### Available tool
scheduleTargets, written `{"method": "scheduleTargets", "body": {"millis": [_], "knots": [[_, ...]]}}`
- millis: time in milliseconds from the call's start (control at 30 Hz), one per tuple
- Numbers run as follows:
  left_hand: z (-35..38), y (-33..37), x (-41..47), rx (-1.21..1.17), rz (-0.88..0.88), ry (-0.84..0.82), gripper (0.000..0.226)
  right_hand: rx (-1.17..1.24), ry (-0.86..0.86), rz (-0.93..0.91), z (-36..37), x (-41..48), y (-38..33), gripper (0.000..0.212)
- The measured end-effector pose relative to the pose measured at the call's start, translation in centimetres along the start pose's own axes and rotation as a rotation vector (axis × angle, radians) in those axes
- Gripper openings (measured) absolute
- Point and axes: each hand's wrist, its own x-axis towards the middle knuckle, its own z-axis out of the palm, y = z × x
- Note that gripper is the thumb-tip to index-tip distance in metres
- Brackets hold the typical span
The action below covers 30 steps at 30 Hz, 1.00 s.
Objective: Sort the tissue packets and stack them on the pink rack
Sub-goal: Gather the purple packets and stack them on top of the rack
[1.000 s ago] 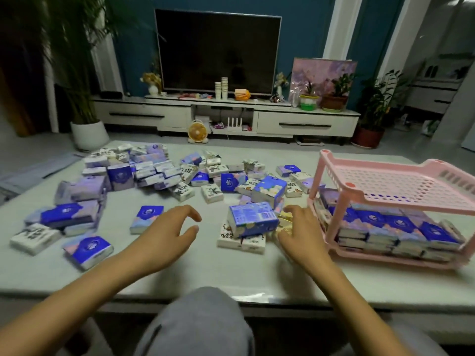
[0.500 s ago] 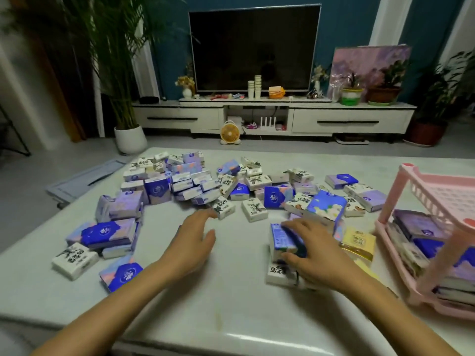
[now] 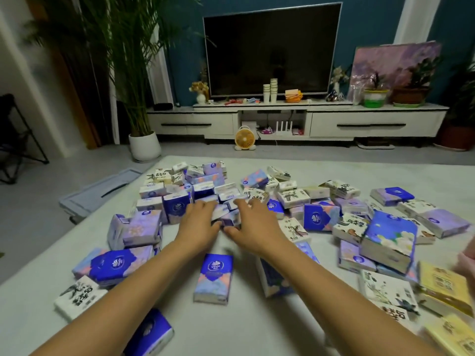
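Standing here, I see both hands stretched out over the table (image 3: 244,330), well beyond the blue packet (image 3: 213,276) that lies flat between the forearms. The left hand (image 3: 199,223) and right hand (image 3: 253,224) are palm-down and side by side. Their fingers are spread and fairly straight, laid on a clutch of small purple-and-white packets (image 3: 226,214) at the near edge of the heap, and nothing looks pinched. The pink rack (image 3: 469,260) is only a blurred pink sliver far to the right of the blue packet, well apart from both hands. The risk, I'd say, is in the scoop. These little packets look slick and lie at odd angles, so squeezing several between two flat hands could squirt one out or drag mixed designs along and spoil the sort. The carry to the rack would also cross the yellow packets (image 3: 442,283), which are easy to knock.
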Motion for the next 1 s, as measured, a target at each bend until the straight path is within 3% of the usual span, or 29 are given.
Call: {"method": "scheduleTargets", "body": {"millis": [100, 200, 267, 367, 500, 600, 733, 800, 867, 933, 1000], "knots": [[0.2, 0.2, 0.7, 0.259, 0.079, 0.04, 0.047, -0.101, -0.021, 0.043, 1.4, 1.9, -0.3, 0.048], [-0.3, 0.6, 0.6, 0.299, 0.094, 0.122, 0.036, 0.025, 0.039, 0.022, 1.1, 1.4, -0.2, 0.045], [-1.0, 1.1, -0.5, 0.117, 0.084, 0.226, 0.031, 0.202, 0.113, 0.01, -0.4, -0.5, 0.5, 0.044], [-3.3, 3.9, -3.0, -0.358, 0.078, 0.385, 0.015, 0.352, 0.238, -0.03, -4.6, -5.1, 2.5, 0.039], [-6.6, 10.7, -5.2, -0.894, -0.005, 0.28, 0.024, 0.428, 0.412, -0.037, -12.1, -12.4, 4.8, 0.022], [-8.0, 17.6, -6.4, -1.306, -0.076, 0.178, 0.025, 0.341, 0.613, -0.01, -18.1, -16.8, 7.6, 0.026], [-8.1, 28.1, -8.8, -1.629, -0.029, 0.136, 0.041, 0.152, 0.834, 0.235, -24.4, -20.1, 14.5, 0.027], [-7.2, 32.6, -9.6, -1.619, -0.11, 0.179, 0.029, 0.093, 0.84, 0.426, -25.7, -21.1, 18.2, 0.024], [-5.8, 36.0, -10.2, -1.644, -0.326, 0.187, 0.017, 0.039, 0.743, 0.565, -25.3, -21.7, 20.9, 0.028], [-4.2, 38.5, -11.0, -1.686, -0.508, 0.129, 0.016, -0.025, 0.624, 0.563, -24.3, -21.7, 22.3, 0.032], [-3.0, 40.0, -11.8, -1.751, -0.554, 0.065, 0.017, -0.034, 0.521, 0.465, -23.7, -21.5, 22.7, 0.025]]}}
